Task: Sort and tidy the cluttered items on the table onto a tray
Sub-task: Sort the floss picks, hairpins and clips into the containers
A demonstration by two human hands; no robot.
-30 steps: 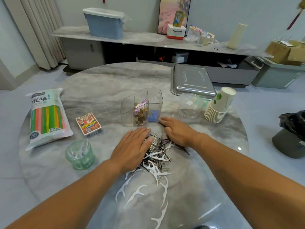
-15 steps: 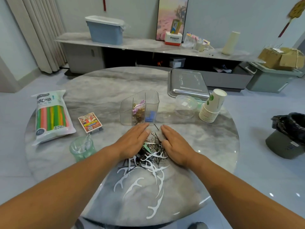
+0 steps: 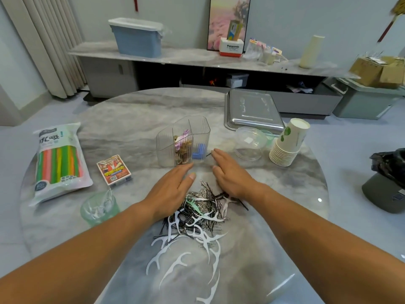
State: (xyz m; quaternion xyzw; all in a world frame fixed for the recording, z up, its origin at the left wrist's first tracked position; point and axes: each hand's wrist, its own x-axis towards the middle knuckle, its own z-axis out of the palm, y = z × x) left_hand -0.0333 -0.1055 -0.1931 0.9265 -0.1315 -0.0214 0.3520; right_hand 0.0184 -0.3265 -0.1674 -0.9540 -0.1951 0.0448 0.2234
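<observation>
A pile of black hairpins, metal clips and white floss picks (image 3: 198, 213) lies in the middle of the round marble table (image 3: 122, 119). My left hand (image 3: 169, 189) lies flat with straight fingers on the pile's left edge. My right hand (image 3: 231, 175) lies flat on its right edge, fingertips near the clear divided organizer (image 3: 183, 141), which holds small clips and blue pieces. The steel tray (image 3: 252, 109) sits at the far right of the table. Both hands hold nothing.
A pack of coloured straws (image 3: 58, 161) and a card deck (image 3: 114, 170) lie at left. A green cup with floss picks (image 3: 99, 209) stands near my left arm. A clear bowl (image 3: 249, 140) and stacked paper cups (image 3: 289, 142) sit at right.
Both hands have slid away from me past the pile toward the organizer and moved slightly apart. More of the pile now shows between my wrists. The camera has come closer.
</observation>
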